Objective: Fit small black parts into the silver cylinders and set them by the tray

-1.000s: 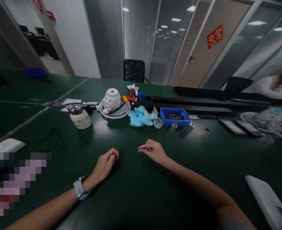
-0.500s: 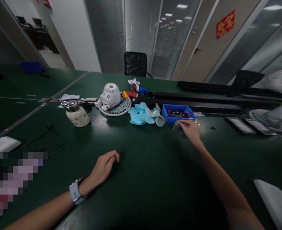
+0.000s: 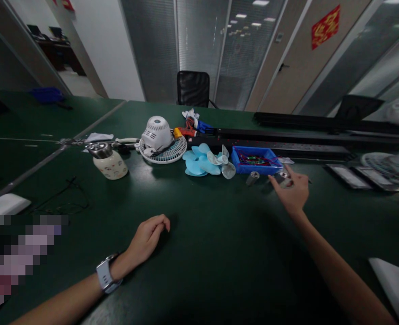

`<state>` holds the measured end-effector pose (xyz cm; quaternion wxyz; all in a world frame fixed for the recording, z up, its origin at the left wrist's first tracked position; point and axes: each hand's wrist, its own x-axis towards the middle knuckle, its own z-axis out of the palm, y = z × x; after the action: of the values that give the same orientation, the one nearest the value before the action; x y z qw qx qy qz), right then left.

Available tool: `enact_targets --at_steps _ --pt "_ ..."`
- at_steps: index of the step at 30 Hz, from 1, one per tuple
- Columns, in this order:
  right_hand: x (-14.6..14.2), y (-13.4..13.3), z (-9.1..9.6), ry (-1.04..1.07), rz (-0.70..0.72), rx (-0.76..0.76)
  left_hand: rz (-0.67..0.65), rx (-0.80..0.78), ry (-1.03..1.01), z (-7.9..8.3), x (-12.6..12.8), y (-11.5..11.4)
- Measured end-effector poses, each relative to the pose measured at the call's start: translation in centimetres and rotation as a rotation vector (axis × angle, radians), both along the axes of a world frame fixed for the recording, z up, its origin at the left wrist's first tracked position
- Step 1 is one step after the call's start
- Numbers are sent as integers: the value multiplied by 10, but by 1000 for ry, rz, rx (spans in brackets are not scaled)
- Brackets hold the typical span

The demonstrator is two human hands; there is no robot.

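My right hand [image 3: 293,189] is open, with thumb and index finger spread around a small silvery metal cylinder [image 3: 283,178]. Whether the fingers touch it I cannot tell. A similar metal cylinder [image 3: 252,178] stands on the table to the left of that hand, in front of a blue tray [image 3: 258,170] of coloured wires. My left hand [image 3: 149,235] rests on the green table with its fingers curled in and nothing visible in them. Pale blue fan blades [image 3: 199,162] and a smaller greyish fan blade [image 3: 221,158] lie left of the tray.
A white fan housing [image 3: 157,135] sits on its round grille [image 3: 167,155]. Left of it stands a cream jug [image 3: 110,164]. An orange and black power drill [image 3: 189,128] and long black rails [image 3: 287,146] lie behind. Dark flat panels [image 3: 346,176] are at the right.
My right hand has let go of the first metal cylinder, which now stands on the table, and has moved right to the second one, its fingers opening. My left hand has stayed still.
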<state>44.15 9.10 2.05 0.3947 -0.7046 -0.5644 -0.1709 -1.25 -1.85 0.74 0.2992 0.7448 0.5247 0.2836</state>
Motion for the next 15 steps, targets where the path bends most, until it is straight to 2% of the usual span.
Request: enact_targets --at_steps 2,6,8,11,15 --pt "18 1 -7 60 -30 -19 -6 2 2 0 0 0" --pt "45 19 -21 358 82 -169 -19 13 7 -1 0 2" --pt "50 26 -24 460 105 -193 -20 18 11 -1 0 2" --pt "49 24 -23 512 118 -183 -17 28 11 -2 -1 1" --pt "22 -9 -21 542 199 -234 -21 34 -4 -2 0 -2"
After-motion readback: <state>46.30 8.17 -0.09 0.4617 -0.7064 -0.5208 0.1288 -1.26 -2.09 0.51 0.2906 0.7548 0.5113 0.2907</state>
